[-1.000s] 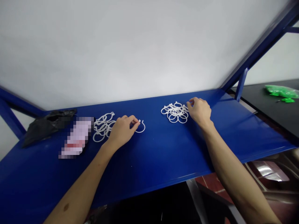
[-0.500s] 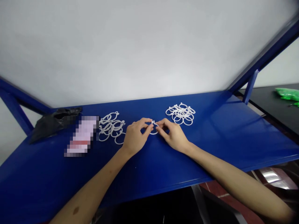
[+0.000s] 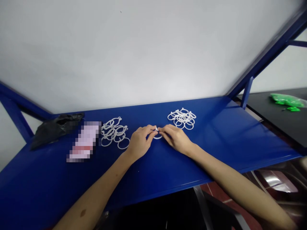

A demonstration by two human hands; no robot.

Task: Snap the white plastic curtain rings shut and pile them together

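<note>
A single white plastic ring (image 3: 157, 134) sits between my two hands over the middle of the blue shelf (image 3: 216, 143). My left hand (image 3: 140, 142) pinches its left side and my right hand (image 3: 176, 139) pinches its right side, fingertips almost meeting. To the left of my left hand lies a loose pile of white rings (image 3: 114, 132). A second, tighter pile of white rings (image 3: 182, 116) lies behind my right hand, near the wall.
A black plastic bag (image 3: 54, 127) lies at the shelf's far left, with a blurred pink-white packet (image 3: 83, 142) beside it. A white wall backs the shelf. To the right a black table (image 3: 275, 118) carries green items (image 3: 286, 100).
My right hand left the right-hand pile and came to the centre. My left hand carried a ring from the left pile to meet it. Both hands now pinch it closer together.
</note>
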